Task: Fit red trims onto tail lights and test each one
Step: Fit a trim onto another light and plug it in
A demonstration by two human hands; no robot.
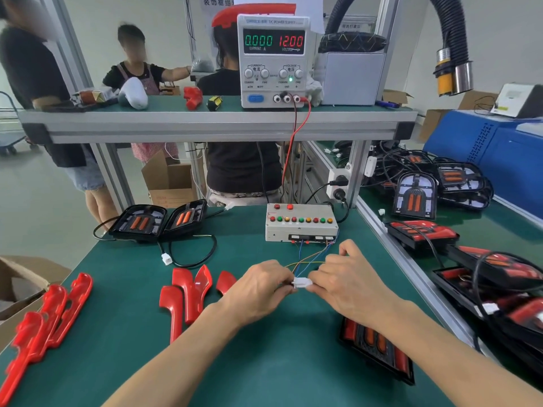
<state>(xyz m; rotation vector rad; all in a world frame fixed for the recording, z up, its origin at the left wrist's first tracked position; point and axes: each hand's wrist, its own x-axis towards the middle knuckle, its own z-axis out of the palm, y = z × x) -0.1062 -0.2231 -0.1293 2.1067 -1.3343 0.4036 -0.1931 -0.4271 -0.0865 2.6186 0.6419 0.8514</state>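
This looks like the test step: near the worktop's middle the left hand (261, 284) and right hand (346, 277) both pinch the white connector (301, 282), wired to the test box (301, 221); the tail light (379, 348) lies under the right forearm by the near right edge, and next the plug halves need seating or parting.

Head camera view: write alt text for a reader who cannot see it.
Two bare hands, left hand and right hand, pinch a white connector together over a green bench, its wires leading to a button test box. Red trims lie left; a power supply above reads 0.000 and 12.00.
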